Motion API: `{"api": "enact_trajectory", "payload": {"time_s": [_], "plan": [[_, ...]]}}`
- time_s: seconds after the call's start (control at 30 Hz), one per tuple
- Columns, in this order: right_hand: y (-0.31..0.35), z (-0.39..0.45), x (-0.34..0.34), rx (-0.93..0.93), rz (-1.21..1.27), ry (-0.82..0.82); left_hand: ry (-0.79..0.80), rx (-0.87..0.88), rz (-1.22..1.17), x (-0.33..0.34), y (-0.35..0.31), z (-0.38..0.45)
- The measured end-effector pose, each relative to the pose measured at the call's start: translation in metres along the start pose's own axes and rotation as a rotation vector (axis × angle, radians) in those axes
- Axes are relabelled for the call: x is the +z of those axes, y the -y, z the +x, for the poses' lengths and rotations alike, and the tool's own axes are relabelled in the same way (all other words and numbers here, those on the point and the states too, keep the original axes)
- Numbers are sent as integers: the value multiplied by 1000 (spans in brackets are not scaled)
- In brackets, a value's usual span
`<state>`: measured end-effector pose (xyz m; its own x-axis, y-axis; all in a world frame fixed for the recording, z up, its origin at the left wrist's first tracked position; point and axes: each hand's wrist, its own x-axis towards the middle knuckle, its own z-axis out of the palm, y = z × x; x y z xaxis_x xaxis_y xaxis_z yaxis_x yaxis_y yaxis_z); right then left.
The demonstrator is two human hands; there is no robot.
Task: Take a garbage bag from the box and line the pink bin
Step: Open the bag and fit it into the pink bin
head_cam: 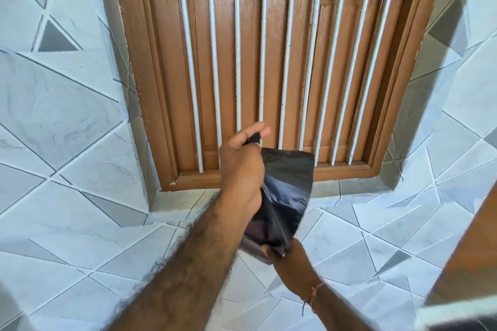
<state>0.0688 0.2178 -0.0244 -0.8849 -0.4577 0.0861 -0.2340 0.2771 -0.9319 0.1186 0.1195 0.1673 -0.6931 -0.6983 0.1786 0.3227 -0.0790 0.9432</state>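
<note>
The bare left forearm [188,258] fills the lower middle of the view, reaching up and away from the person toward the wall. At its end the left hand [242,166] is clenched on the top edge of a black garbage bag [285,191], with a bit of the dark plastic pinched between thumb and forefinger and poking out above the knuckles. The bag hangs down and to the right from that grip, glossy and partly unfolded, its flat upper corner standing out against the wood behind it. Lower down, the right hand [282,252] grips the bag's bottom end, fingers mostly hidden under the plastic; a thin thread bracelet [313,294] circles that wrist. So the bag is held in the air between both hands, stretched between them. Behind it is a brown wooden shuttered window [269,62] with white vertical bars [212,48], set in a recess of a wall tiled in pale grey with darker triangles [67,115]. A blurred brown wooden edge [473,263] cuts into the lower right corner.
</note>
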Motion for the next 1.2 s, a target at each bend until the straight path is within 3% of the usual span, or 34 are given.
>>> {"api": "enact_trajectory", "payload": {"time_s": [0.17, 0.23, 0.37, 0.43, 0.5, 0.6, 0.73, 0.9, 1.07, 1.2], "plan": [[10, -31, -21, -14, -21, 141, -187, 233, 148, -34, -21, -3], [12, -43, -30, 6, -35, 196, -193, 199, 250, -56, -13, -7], [21, -78, -62, -18, 128, 269, -394, 95, 210, -96, 36, -60], [22, -96, -72, 26, 261, 280, -301, -69, 240, -100, 79, -111], [22, -110, -77, 108, 435, 316, -131, -353, 237, -93, 121, -165], [20, -128, -76, 234, 594, 311, 67, -641, 214, -82, 148, -221], [18, -151, -69, 300, 709, 314, 79, -481, 381, -82, 141, -250], [25, -191, -62, 366, 778, 335, 62, -315, 339, -107, 122, -264], [36, -237, -50, 263, 687, 269, 267, -327, 410, -130, 100, -303], [42, -282, -40, 285, 726, 162, 198, -358, 406, -164, 94, -338]]}}
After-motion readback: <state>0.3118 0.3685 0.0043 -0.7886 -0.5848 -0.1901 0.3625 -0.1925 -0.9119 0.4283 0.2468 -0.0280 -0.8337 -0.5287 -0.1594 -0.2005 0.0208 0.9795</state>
